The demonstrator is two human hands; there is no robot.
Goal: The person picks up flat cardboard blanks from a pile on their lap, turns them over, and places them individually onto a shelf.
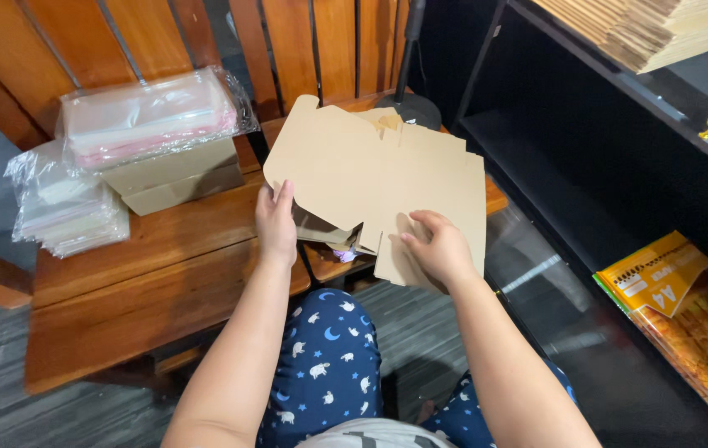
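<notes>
1. Head view, looking down past blue star-print trousers (329, 365) onto a flat die-cut cardboard box blank (370, 170), held up over the edge of a wooden bench (155, 249).
2. Left hand (276, 224) at blank's lower left edge; fingers closed on the edge, thumb on the near face, gripping the blank.
3. Right hand (437, 249) at blank's lower right; fingers curled over a small bottom flap, thumb tucked under, pinching that flap.
4. Blank unfolded, tan, tabs along top and bottom edges, tilted slightly away from camera; a second brown cardboard piece (321, 228) partly hidden beneath blank, just right of left hand.
5. Left of blank: folded tan cardboard box (175, 174) resting on bench, topped by clear plastic bag bundle (150, 116) with pinkish contents.
6. Further left of blank: second stack of clear plastic bags (63, 207) on bench, touching the box side.
7. Behind blank: wooden slat backrest (287, 41) and a black round stand base (408, 108).
8. Right of blank: black shelf unit (553, 149); stack of flat cardboard (652, 29) on its upper shelf; yellow paper ream package (656, 274) lower right.
9. Below blank: grey floor (420, 332) between legs.
</notes>
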